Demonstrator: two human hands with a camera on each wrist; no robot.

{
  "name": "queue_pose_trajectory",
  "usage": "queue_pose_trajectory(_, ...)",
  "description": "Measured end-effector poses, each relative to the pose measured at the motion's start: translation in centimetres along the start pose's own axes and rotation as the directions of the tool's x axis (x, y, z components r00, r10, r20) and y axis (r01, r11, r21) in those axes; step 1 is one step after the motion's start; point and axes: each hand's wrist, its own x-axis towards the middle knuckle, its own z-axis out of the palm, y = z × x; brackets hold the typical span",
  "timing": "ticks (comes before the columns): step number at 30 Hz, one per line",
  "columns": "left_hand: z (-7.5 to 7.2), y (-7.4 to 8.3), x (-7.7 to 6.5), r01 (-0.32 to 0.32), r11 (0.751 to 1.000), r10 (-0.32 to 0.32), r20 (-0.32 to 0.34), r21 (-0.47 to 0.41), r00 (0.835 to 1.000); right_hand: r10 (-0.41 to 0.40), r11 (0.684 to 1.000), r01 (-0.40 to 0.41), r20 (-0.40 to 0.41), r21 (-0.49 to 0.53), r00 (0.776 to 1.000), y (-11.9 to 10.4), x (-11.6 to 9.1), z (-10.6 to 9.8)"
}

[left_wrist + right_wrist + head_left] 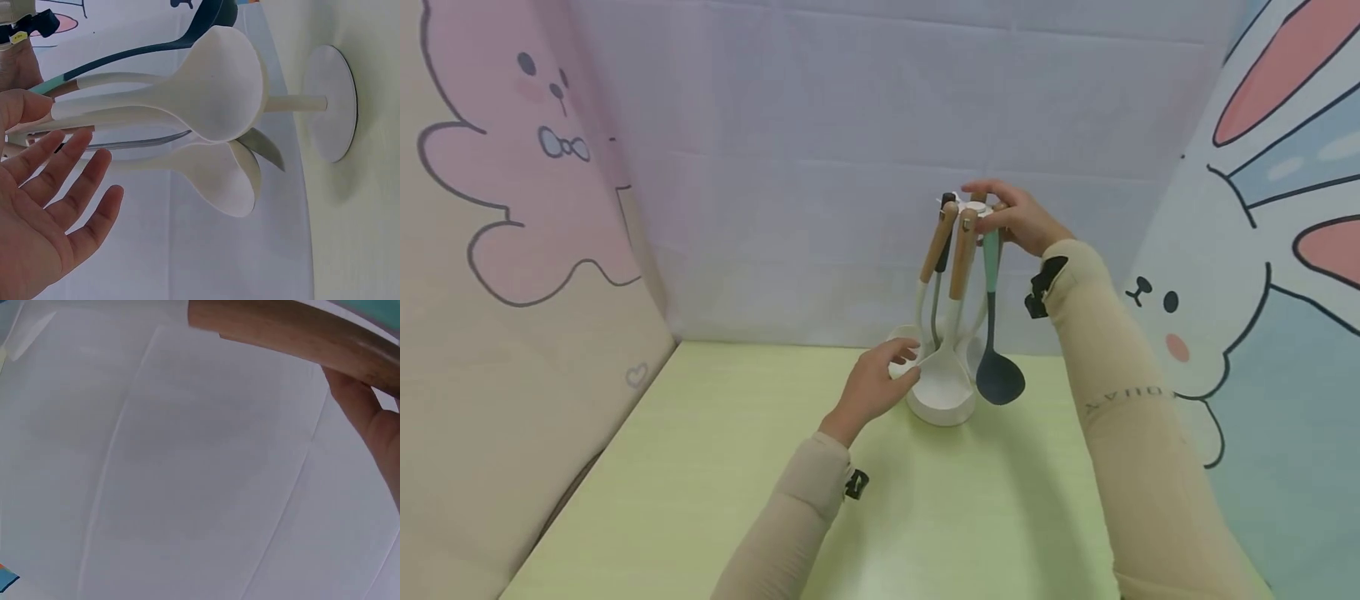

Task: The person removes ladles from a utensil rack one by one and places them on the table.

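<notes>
A rotating-style utensil rack with a round white base (942,415) stands upright at the back of the table, hung with several kitchen utensils. My right hand (1018,218) grips the rack's top among the handles, thumb on the near side and index finger on the far side. Under it hangs a dark ladle (1000,380) with a teal handle. A wooden handle (281,331) crosses the right wrist view, fingers behind it. My left hand (876,383) is spread, its fingertips right by a white ladle (225,87) with a wooden handle. Another white ladle (219,181) hangs beside it.
The pale green table (760,467) meets a white cloth backdrop (820,167) just behind the rack. Side panels with a pink cartoon bear (505,167) and a white cartoon rabbit (1195,283) flank the table.
</notes>
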Motion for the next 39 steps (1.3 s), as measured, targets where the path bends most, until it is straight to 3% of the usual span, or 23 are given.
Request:
queue_pose_trajectory(8,-0.8,-0.7,-1.0,0.011,1.0,-0.011,0.006,0.014,1.0,-0.109,0.993,0.099,-0.154,-0.072,0.982,0.3,0.1,0.8)
queue_pose_trajectory(17,-2.2,-0.9,-2.4,0.032,0.999,-0.032,-0.012,-0.015,0.999,-0.128,0.991,0.106,-0.32,-0.087,0.939,0.2,0.3,2.2)
queue_pose_trajectory(25,-2.4,-0.9,-3.7,0.019,1.0,-0.02,-0.011,-0.004,1.0,-0.173,0.984,0.144,-0.388,-0.101,0.905,0.2,-0.3,2.9)
queue_pose_trajectory(31,-2.3,-0.6,-4.4,0.019,1.0,-0.019,0.004,0.003,1.0,-0.188,0.981,0.156,-0.401,-0.112,0.897,-0.1,-1.4,3.1)
queue_pose_trajectory(39,-2.3,-0.4,-5.7,0.001,1.0,-0.001,0.003,0.029,1.0,-0.283,0.958,0.275,-0.389,-0.08,0.877,-0.8,-3.0,3.9)
